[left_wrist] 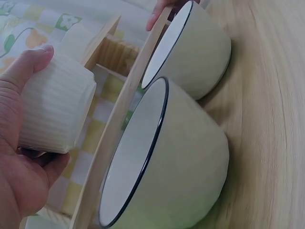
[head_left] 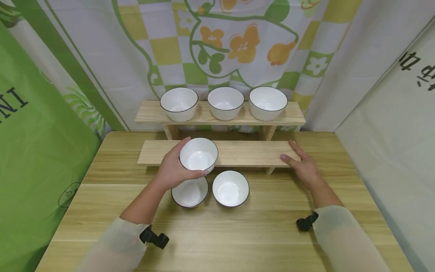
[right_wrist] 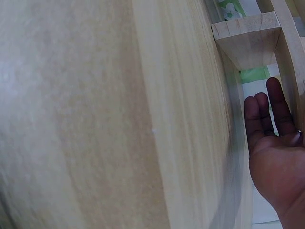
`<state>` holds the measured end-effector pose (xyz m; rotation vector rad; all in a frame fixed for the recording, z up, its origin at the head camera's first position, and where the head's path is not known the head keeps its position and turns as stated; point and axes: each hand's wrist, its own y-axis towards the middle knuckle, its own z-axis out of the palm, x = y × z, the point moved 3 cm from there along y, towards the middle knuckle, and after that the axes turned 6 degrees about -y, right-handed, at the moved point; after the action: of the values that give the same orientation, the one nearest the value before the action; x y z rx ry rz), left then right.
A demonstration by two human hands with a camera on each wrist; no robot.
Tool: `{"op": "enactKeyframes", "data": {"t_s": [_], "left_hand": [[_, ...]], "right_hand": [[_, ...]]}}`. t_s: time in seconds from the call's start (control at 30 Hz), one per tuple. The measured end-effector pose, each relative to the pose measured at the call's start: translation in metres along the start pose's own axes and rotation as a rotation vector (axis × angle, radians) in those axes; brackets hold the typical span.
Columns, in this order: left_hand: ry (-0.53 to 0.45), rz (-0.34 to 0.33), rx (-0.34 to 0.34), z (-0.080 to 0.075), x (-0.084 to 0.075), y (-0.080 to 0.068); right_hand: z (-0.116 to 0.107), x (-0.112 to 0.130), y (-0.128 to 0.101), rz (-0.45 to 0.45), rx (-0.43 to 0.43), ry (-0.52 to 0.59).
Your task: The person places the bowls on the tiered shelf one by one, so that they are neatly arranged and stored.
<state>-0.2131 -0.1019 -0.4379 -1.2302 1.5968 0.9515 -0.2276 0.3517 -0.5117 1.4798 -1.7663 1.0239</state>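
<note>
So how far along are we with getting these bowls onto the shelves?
Three bowls already sit on the top shelf. The left hand holds a fourth bowl over the left part of the lower shelf, while the right hand rests open on that shelf's right end. Two bowls remain on the table.

The left hand (head_left: 171, 170) covers part of the near-left bowl (head_left: 190, 193); the right wrist view is blurred.

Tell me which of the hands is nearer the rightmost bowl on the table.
Left. The left hand holds a bowl just beside the rightmost table bowl; the right hand rests on the lower shelf, farther off.
</note>
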Motion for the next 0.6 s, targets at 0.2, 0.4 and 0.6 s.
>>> {"op": "enactKeyframes", "data": {"t_s": [0.2, 0.4, 0.6], "left_hand": [[-0.010, 0.001, 0.016, 0.015, 0.003, 0.007], [-0.021, -0.007, 0.022, 0.029, 0.002, 0.014], [-0.016, -0.024, 0.036, 0.045, -0.003, 0.022]], "right_hand": [[0.001, 0.003, -0.002, -0.004, 0.002, 0.002], [0.000, 0.003, -0.002, -0.017, -0.002, -0.008], [-0.001, 0.002, -0.002, -0.019, -0.003, -0.013]]}}
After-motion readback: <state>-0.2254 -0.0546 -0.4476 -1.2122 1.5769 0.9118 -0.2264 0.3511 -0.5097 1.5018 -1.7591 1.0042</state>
